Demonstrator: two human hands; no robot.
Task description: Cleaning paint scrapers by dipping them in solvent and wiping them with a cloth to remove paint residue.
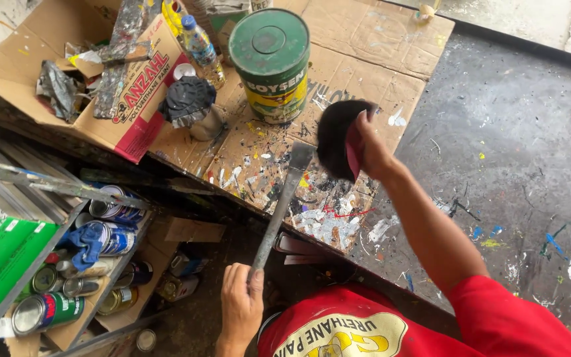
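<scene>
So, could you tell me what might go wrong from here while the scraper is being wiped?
1. The right hand presses a dark rag near the tip of the scraper; a slip could nick the fingers.
2. The left hand grips only the handle's end, so the tool might twist loose.
3. The green paint can stands close behind and could get knocked.

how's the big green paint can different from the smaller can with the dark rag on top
The green paint can is taller and wider; the smaller can is squat. The green can's flat lid is bare and closed, while the smaller can's top is hidden under a crumpled dark rag. The green can carries a yellow label band; the smaller can shows bare metal. Both stand upright on the paint-spattered cardboard.
</scene>
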